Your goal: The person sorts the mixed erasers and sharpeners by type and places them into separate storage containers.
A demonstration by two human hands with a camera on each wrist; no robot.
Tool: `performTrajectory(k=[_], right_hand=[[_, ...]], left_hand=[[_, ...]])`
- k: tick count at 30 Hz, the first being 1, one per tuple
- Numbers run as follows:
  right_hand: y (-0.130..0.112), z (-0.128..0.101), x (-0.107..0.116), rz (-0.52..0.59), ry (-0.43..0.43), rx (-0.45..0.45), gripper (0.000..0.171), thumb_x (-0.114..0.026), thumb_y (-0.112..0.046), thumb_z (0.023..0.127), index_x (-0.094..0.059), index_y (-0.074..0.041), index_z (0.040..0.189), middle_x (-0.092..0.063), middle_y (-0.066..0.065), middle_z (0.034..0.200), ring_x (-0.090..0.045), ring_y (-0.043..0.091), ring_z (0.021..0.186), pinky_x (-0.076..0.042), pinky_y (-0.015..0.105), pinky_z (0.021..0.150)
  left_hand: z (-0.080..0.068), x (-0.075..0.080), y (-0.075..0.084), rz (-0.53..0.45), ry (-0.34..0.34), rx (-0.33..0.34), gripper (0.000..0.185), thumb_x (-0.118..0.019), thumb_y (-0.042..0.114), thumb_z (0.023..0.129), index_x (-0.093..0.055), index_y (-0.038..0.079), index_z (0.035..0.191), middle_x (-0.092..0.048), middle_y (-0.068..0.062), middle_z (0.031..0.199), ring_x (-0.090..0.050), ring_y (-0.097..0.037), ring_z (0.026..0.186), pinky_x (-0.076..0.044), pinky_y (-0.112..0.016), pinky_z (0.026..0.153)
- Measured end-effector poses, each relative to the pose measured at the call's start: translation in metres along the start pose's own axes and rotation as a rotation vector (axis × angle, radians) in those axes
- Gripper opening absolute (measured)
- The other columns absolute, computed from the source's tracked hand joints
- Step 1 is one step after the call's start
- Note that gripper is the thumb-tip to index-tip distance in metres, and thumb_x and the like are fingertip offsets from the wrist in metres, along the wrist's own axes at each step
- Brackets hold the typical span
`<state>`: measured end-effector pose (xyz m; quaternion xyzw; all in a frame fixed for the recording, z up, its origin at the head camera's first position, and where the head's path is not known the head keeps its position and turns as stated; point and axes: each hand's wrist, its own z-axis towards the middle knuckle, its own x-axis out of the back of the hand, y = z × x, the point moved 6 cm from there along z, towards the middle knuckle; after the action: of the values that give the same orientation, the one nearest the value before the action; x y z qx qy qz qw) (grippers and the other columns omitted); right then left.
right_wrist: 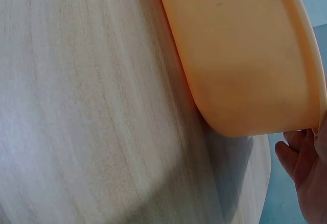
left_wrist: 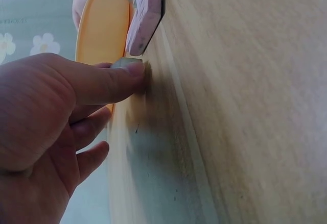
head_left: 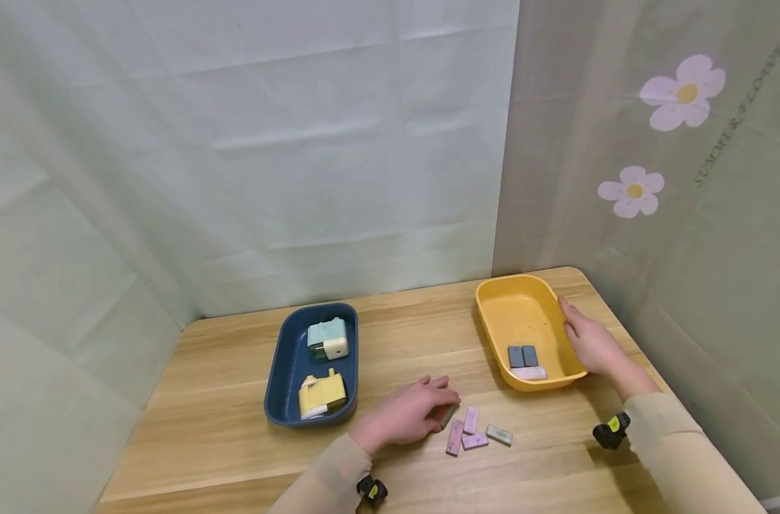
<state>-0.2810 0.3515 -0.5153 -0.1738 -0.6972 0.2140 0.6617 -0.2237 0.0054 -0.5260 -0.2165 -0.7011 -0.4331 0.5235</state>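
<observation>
My left hand [head_left: 412, 410] pinches a small grey-green rectangular block [left_wrist: 125, 61] between thumb and fingers, low over the wooden table. Just right of it lie several loose mauve blocks [head_left: 471, 420], one of which [left_wrist: 145, 22] shows large in the left wrist view, and a grey-green block [head_left: 499, 435]. My right hand [head_left: 589, 344] grips the right rim of the yellow tray [head_left: 514, 307]; the right wrist view shows its fingers [right_wrist: 287, 157] beneath that rim. Inside, two dark grey blocks [head_left: 522, 356] and a pale pink block [head_left: 529, 373] lie at the near end.
A dark blue tray [head_left: 277, 371] stands at the left. It holds a light-blue and cream object [head_left: 328, 338] and a yellow one [head_left: 322, 394], both resembling pencil sharpeners. Pale curtains [head_left: 364, 157] hang behind the wooden table [head_left: 216, 400] and along both sides.
</observation>
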Motion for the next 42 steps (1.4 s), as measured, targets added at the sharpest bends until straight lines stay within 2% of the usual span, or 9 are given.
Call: performTrajectory(k=[8,32,42], right_hand=[[-0.001,-0.001,0.000,-0.004,0.008,0.007,0.059,-0.036,-0.016,0.117,-0.015,0.004,0.168,-0.023,0.038,0.167,-0.025,0.057,0.153,-0.024,0.069,0.122],[0.004,0.000,-0.003,0.004,-0.002,-0.004,0.061,-0.036,-0.016,0.116,-0.012,0.003,0.169,-0.021,0.037,0.168,-0.024,0.057,0.153,-0.024,0.070,0.122],[0.003,0.000,-0.003,0.006,-0.004,-0.009,0.061,-0.035,-0.018,0.117,-0.011,0.001,0.170,-0.021,0.036,0.168,-0.024,0.056,0.154,-0.024,0.069,0.122]], left_hand=[[0.000,0.004,-0.002,-0.004,0.040,0.014,0.056,-0.084,0.011,0.093,-0.067,0.018,0.146,-0.062,0.006,0.151,-0.045,-0.020,0.151,-0.032,-0.043,0.127],[0.002,0.011,-0.007,-0.069,0.074,0.054,0.056,-0.082,0.007,0.094,-0.066,0.016,0.147,-0.062,0.005,0.152,-0.043,-0.019,0.153,-0.031,-0.043,0.127],[0.003,0.018,-0.006,-0.050,0.101,0.050,0.054,-0.082,0.007,0.094,-0.068,0.015,0.145,-0.063,0.004,0.150,-0.044,-0.020,0.152,-0.032,-0.043,0.127]])
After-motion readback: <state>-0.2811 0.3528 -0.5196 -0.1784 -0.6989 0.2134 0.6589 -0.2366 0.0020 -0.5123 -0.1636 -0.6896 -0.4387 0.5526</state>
